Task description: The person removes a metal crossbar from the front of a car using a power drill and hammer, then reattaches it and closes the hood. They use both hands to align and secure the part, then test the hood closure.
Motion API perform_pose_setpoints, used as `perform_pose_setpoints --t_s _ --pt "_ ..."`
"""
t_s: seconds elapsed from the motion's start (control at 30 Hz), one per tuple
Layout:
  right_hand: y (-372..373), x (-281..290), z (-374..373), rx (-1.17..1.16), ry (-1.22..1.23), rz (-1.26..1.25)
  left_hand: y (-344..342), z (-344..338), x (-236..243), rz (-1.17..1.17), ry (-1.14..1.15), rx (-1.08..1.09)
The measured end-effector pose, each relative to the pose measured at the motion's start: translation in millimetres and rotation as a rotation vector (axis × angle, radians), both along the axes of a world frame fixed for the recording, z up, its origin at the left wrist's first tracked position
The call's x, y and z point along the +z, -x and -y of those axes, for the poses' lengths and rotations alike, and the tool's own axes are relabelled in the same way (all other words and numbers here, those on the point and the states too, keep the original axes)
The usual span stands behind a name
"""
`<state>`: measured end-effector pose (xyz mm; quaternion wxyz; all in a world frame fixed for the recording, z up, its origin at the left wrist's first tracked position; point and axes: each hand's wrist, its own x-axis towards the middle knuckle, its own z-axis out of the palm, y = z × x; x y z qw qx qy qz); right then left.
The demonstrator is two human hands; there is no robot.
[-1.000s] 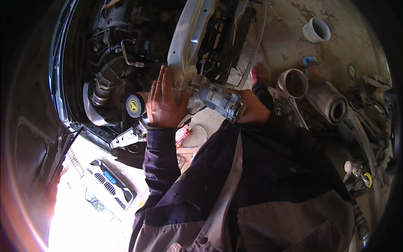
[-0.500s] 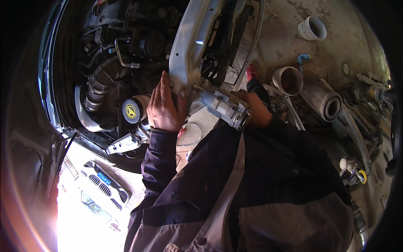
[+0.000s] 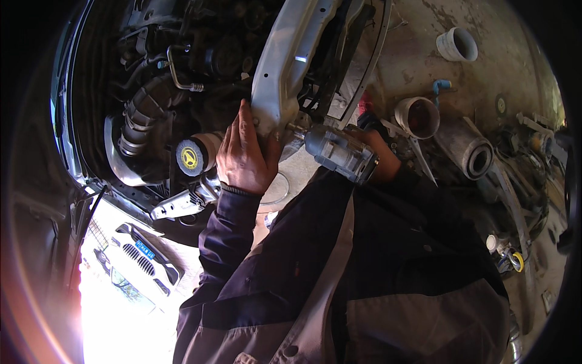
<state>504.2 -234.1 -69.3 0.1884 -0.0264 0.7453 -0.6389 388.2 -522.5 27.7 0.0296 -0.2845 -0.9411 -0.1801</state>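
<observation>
Power tool in closed right grip, farther right than before; left grip flat

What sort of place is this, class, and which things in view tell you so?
Probably a vehicle repair workshop: exposed engine parts show at the left, the right hand holds a power tool at a metal crossbeam, and a grey cylinder lies at the right.
</observation>
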Motion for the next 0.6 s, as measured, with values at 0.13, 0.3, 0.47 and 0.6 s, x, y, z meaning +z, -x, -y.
perform_pose_setpoints --t_s 0.13,0.3,0.47,0.6 --pt "7 -3 -5 0.002 0.042 -0.003 0 0 -1 0.004 -0.020 0.006" --pt "0 -3 -2 -0.018 -0.059 -0.070 0 1 -1 -0.013 0.044 -0.019" --pt "-10 5 7 -0.055 -0.153 -0.155 -3 1 0 -0.024 0.041 -0.013" --pt "-9 12 9 -0.085 -0.148 -0.189 -3 0 0 -0.027 0.048 -0.011"
